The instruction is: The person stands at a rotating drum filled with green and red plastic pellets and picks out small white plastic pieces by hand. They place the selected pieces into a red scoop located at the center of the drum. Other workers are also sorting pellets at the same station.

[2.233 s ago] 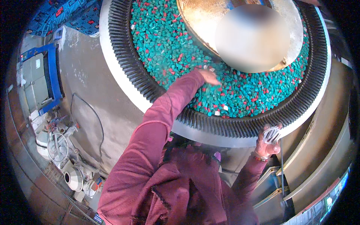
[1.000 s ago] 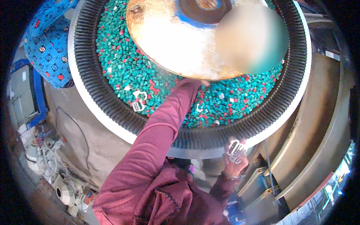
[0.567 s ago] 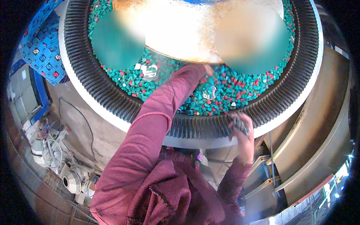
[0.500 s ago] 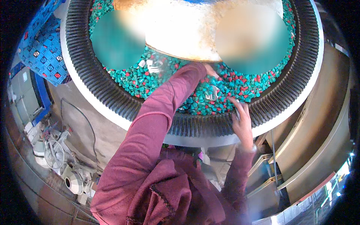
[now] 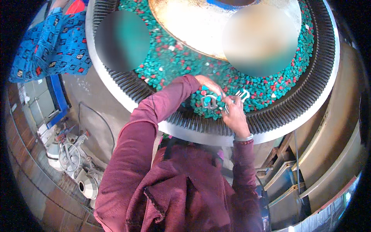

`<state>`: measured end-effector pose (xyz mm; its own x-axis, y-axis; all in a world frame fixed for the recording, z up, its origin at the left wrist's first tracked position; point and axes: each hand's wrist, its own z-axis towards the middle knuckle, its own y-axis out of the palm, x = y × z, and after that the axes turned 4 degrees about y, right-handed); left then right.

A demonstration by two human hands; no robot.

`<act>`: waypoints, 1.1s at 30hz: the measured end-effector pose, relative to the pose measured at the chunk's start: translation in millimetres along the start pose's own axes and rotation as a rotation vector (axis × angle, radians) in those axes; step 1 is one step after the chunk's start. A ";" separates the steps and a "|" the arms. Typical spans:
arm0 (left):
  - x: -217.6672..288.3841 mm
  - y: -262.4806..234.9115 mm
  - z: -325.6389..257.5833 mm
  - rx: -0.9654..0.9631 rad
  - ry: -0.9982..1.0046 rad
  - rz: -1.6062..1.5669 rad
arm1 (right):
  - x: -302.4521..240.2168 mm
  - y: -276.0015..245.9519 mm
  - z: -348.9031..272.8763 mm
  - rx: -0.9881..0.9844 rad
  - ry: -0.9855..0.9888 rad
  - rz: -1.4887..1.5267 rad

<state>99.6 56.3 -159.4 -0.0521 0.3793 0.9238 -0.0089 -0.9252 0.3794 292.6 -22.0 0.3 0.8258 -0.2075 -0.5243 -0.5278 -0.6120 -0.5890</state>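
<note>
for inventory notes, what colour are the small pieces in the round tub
Small pieces: mostly teal green, some red, best seen in head view.

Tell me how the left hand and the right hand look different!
The right hand holds a pale slotted piece; what the left hand holds is unclear. The right hand has wrist bracelets; the left hand, just a sleeve. The right hand points forward; the left hand slants rightward. Both are by green and red stones.

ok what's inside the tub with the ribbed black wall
Green and red chips around a pale centre piece, with a silvery piece near the left hand. The chips cover whatever's beneath; blurring hides parts.
</note>
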 end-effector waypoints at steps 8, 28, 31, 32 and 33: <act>130.7 25.0 -84.1 0.388 -0.682 0.499 | 40.8 -36.5 16.9 0.042 0.110 -0.279; 66.2 109.5 -90.7 0.833 -1.075 0.838 | 30.8 16.6 58.4 -0.619 -0.229 -0.454; 95.1 115.9 -91.9 0.964 -0.952 0.781 | 25.9 -4.0 36.9 -0.607 -0.320 -0.129; 98.9 118.4 -92.2 0.952 -0.939 0.918 | 28.7 -9.6 40.5 -0.476 -0.360 -0.035; 112.0 119.5 -82.9 0.865 -1.002 1.002 | 35.8 -18.5 45.5 -0.335 -0.388 0.057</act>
<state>9.9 -12.8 -14.9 0.9294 -0.1501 0.3371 0.1681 -0.6412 -0.7487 322.9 16.6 -35.6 0.6300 0.0117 -0.7765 -0.4245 -0.8321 -0.3569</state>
